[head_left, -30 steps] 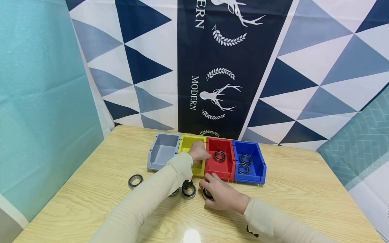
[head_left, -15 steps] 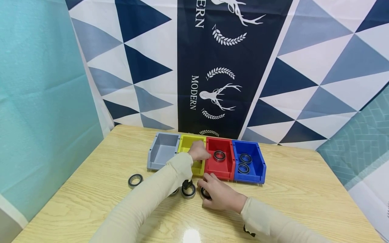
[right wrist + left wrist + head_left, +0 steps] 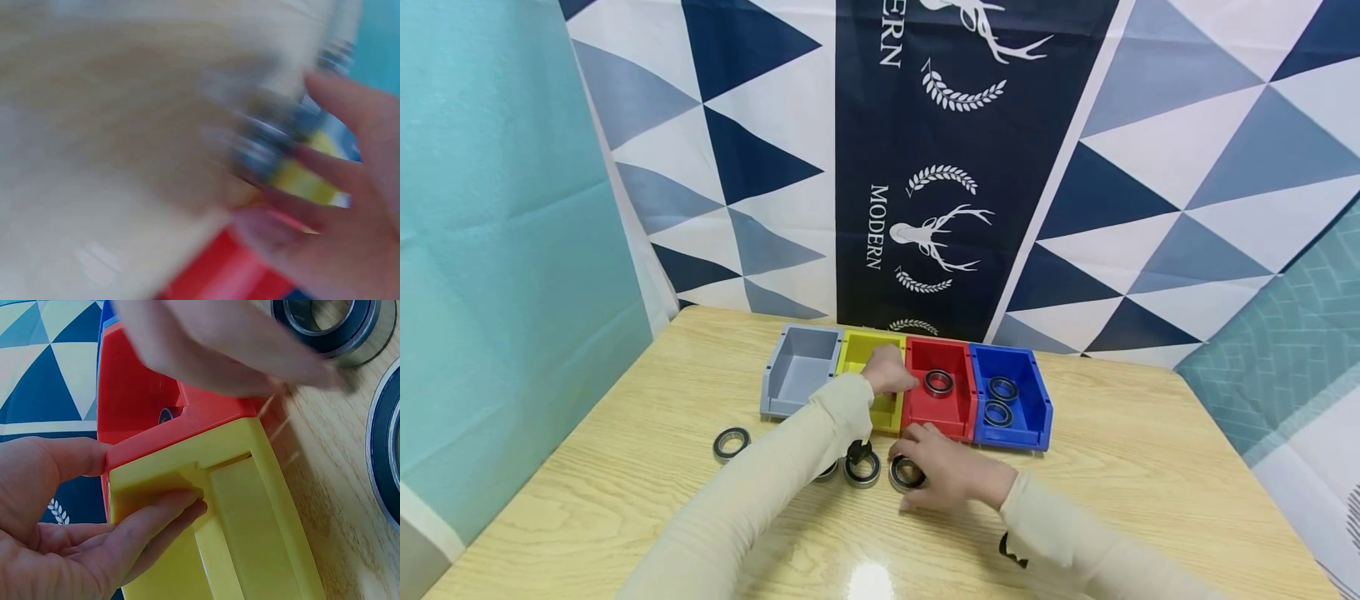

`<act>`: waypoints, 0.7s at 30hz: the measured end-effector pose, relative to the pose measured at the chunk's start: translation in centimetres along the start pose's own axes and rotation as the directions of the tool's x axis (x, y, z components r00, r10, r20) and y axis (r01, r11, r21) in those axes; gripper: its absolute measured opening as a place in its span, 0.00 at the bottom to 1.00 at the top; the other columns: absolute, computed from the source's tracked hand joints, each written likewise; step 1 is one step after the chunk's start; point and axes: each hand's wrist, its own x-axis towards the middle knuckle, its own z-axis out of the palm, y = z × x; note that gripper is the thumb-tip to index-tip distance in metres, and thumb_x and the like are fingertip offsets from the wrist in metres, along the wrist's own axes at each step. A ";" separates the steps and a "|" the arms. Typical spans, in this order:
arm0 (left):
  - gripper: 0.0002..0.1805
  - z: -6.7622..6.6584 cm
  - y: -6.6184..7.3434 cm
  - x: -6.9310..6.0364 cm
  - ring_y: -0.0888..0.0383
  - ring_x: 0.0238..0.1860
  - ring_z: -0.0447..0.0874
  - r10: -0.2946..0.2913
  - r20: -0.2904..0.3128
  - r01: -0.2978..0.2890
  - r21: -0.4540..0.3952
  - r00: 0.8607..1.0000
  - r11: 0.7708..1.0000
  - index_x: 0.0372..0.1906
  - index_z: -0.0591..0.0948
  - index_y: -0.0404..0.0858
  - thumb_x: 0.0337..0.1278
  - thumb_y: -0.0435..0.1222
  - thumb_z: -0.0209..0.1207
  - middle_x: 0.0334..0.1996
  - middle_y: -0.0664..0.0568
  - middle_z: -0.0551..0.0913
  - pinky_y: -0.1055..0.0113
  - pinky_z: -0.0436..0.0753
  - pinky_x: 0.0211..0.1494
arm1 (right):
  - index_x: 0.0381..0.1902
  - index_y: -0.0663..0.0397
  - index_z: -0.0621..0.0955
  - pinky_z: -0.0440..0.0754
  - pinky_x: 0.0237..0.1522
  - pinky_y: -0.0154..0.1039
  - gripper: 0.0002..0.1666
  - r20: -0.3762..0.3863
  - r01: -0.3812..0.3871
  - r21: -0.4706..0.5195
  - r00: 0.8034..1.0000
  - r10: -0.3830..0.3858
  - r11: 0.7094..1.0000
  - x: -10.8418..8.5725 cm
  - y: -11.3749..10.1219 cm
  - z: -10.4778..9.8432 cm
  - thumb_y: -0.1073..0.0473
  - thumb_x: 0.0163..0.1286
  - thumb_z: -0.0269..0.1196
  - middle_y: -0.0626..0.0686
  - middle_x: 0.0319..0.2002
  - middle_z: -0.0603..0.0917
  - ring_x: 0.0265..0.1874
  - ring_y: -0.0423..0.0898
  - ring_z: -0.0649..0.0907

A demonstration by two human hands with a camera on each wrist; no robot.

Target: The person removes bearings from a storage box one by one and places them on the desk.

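Note:
My left hand (image 3: 887, 371) pinches the adjoining walls of the yellow bin (image 3: 262, 487) and red bin (image 3: 140, 378). In the left wrist view its thumb lies on the red side and its fingers reach inside the yellow bin. On the table in front of the red bin, my right hand (image 3: 951, 471) is spread beside a ball bearing (image 3: 895, 482), its fingers apart from the ring. Blur in the right wrist view hides any contact. Another bearing (image 3: 862, 484) lies just to the left, and a further bearing (image 3: 827, 472) is partly covered by the left sleeve.
A grey bin (image 3: 805, 379) and a blue bin (image 3: 1039, 408) stand at the row's ends. One bearing (image 3: 938, 395) sits in the red bin and two are in the blue one. A separate bearing (image 3: 720, 455) lies at left on the wooden table (image 3: 1120, 433).
My right hand first slid its bearing slightly left, then loosened and drew back a little to the right, leaving more of the ring showing. The left hand has stayed put.

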 end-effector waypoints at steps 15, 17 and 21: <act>0.15 -0.2 -0.5 0.4 0.54 0.27 0.82 0.014 0.029 -0.014 -0.024 0.999 1.000 0.39 0.77 0.31 0.50 0.35 0.67 0.34 0.44 0.82 0.66 0.86 0.36 | 0.53 0.46 0.79 0.81 0.53 0.49 0.39 0.284 -0.235 -0.045 0.929 0.238 0.971 -0.8 1.1 -11.4 0.52 0.41 0.80 0.52 0.57 0.79 0.56 0.52 0.76; 0.15 -0.1 -0.4 0.4 0.54 0.26 0.82 0.008 0.025 -0.007 -0.012 1.000 1.000 0.40 0.77 0.31 0.51 0.36 0.67 0.34 0.44 0.82 0.67 0.86 0.35 | 0.51 0.46 0.79 0.83 0.48 0.44 0.36 0.261 -0.232 -0.046 0.936 0.236 0.972 -0.3 1.5 -11.7 0.54 0.41 0.80 0.52 0.52 0.81 0.50 0.49 0.78; 0.14 0.0 -0.2 0.3 0.55 0.24 0.82 0.004 0.019 -0.005 0.014 1.000 1.000 0.38 0.78 0.32 0.51 0.37 0.67 0.31 0.46 0.82 0.69 0.85 0.33 | 0.47 0.48 0.80 0.84 0.43 0.40 0.32 0.223 -0.253 -0.073 0.939 0.263 0.965 0.7 2.3 -12.2 0.55 0.41 0.80 0.51 0.45 0.81 0.43 0.45 0.77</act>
